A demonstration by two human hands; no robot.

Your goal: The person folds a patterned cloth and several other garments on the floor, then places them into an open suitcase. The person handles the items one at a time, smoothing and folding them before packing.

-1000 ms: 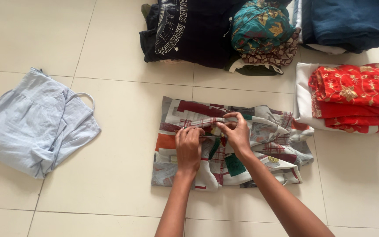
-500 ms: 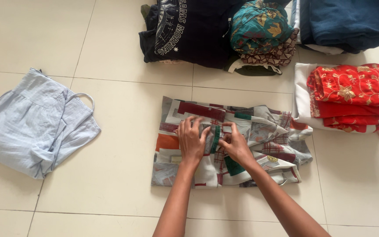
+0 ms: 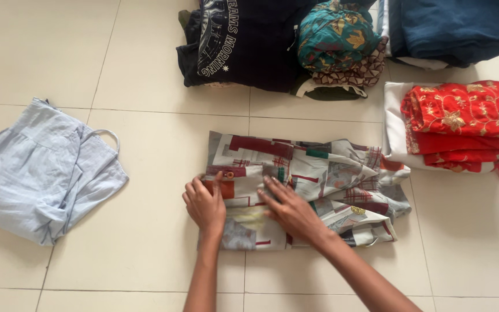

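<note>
A patterned cloth [image 3: 319, 173] in white, grey, maroon and orange lies partly folded on the tiled floor. My left hand [image 3: 205, 203] rests at its left edge, fingers curled over the orange patch. Flat on the cloth's middle lies my right hand [image 3: 287, 209], fingers spread and pointing up-left. Neither hand lifts the fabric; both press on it.
A pale blue garment [image 3: 41, 173] lies crumpled at the left. Behind the cloth are a black printed shirt [image 3: 244, 43], a teal bundle [image 3: 336, 34] on brown fabric and dark blue cloth [image 3: 457, 26]. A red embroidered garment [image 3: 463, 124] sits on white cloth [image 3: 397, 127] at the right.
Both hands left the cloth's centre, where they pinched a fold. My left hand slid to the left edge and my right hand flattened lower on the cloth.
</note>
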